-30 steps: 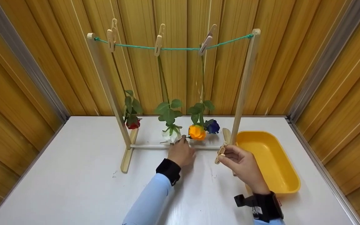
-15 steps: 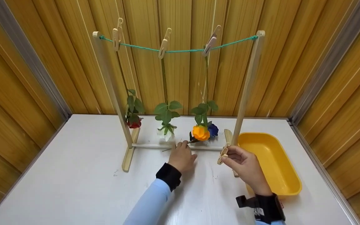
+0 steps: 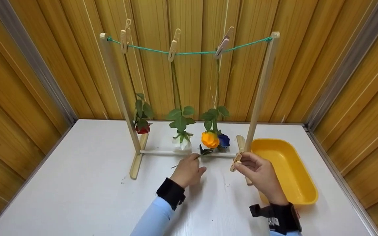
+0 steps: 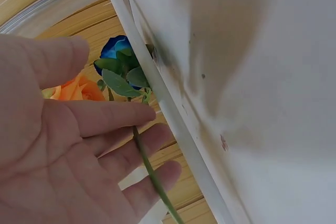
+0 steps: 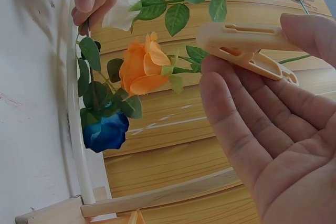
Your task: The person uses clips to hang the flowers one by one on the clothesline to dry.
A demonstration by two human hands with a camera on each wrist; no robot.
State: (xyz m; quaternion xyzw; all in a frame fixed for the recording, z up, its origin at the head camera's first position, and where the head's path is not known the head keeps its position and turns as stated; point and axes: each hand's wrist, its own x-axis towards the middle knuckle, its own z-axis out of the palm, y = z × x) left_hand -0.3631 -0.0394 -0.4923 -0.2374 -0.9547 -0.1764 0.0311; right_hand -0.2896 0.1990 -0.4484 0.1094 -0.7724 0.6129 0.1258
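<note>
In the head view my left hand (image 3: 185, 171) is low in front of the hanging flowers, holding the thin stem of a blue rose (image 3: 224, 141). The left wrist view shows this stem (image 4: 149, 170) running between the fingers, with the thumb apart from it. My right hand (image 3: 258, 172) pinches a beige clothespin (image 5: 247, 38) between thumb and fingers, near the stand's right post. A white rose (image 3: 181, 142), an orange rose (image 3: 210, 140) and a red rose (image 3: 142, 128) hang head down from a green cord (image 3: 192, 53), each under a clothespin (image 3: 173, 49).
A wooden stand with a left post (image 3: 118, 91), a right post (image 3: 261, 91) and a low crossbar (image 3: 162, 153) carries the cord. Beside it on the right is a yellow basin (image 3: 290, 170). Wood-patterned panels (image 3: 189, 19) enclose the white table (image 3: 77, 183).
My left hand has drawn back a little toward me, bringing the blue rose's stem along. The white rose swings slightly. My right hand still holds the clothespin in nearly the same place.
</note>
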